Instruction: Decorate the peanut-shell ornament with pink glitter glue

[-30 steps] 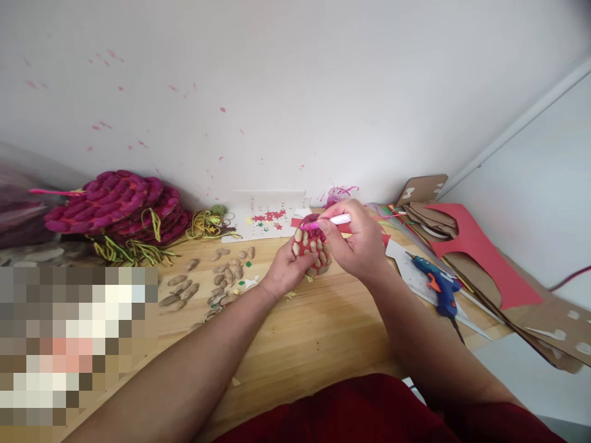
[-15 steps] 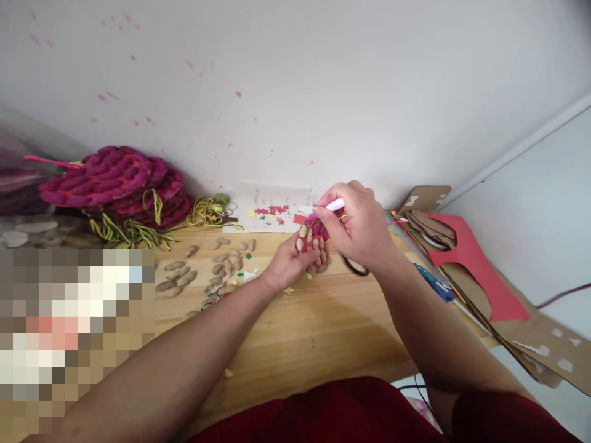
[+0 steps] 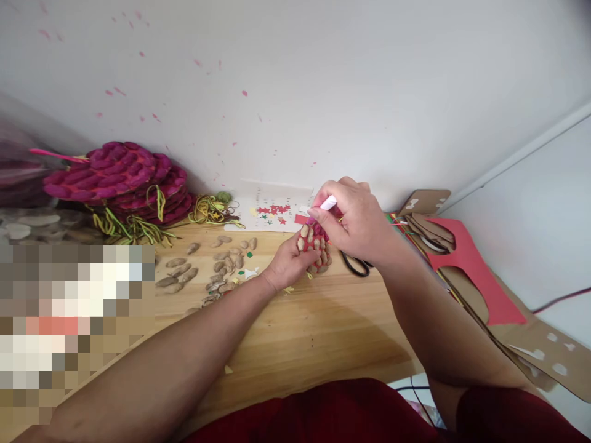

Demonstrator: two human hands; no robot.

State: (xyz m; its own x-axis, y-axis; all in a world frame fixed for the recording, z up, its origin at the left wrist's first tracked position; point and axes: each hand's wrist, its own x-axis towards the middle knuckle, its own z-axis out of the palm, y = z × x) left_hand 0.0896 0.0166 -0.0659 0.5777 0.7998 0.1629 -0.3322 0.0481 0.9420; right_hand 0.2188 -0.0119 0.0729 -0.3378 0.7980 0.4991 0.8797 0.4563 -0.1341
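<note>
My left hand (image 3: 292,261) grips a small red piece covered with peanuts (image 3: 317,249), its thumb lying across the front. The peanuts at the top of the piece are purple-pink, while the lower ones keep their natural tan. Above it, my right hand (image 3: 353,218) pinches a white marker (image 3: 328,203), its tip pointing down at the purple part. My right fingers partly hide that tip. Black-handled scissors (image 3: 355,264) lie on the table just below my right hand. Loose peanuts (image 3: 224,264) are scattered left of my left hand.
Purple peanut-covered discs (image 3: 122,172) are stacked at the back left, beside yellow-green yarn (image 3: 207,210). A white sheet (image 3: 240,223) with small paper stars lies against the wall. Red card (image 3: 480,271) and cut cardboard (image 3: 549,357) lie at the right edge.
The marker is tilted more steeply, and my right hand has shifted slightly left. More of the scissors' handles shows. The left hand's hold on the peanut piece is unchanged.
</note>
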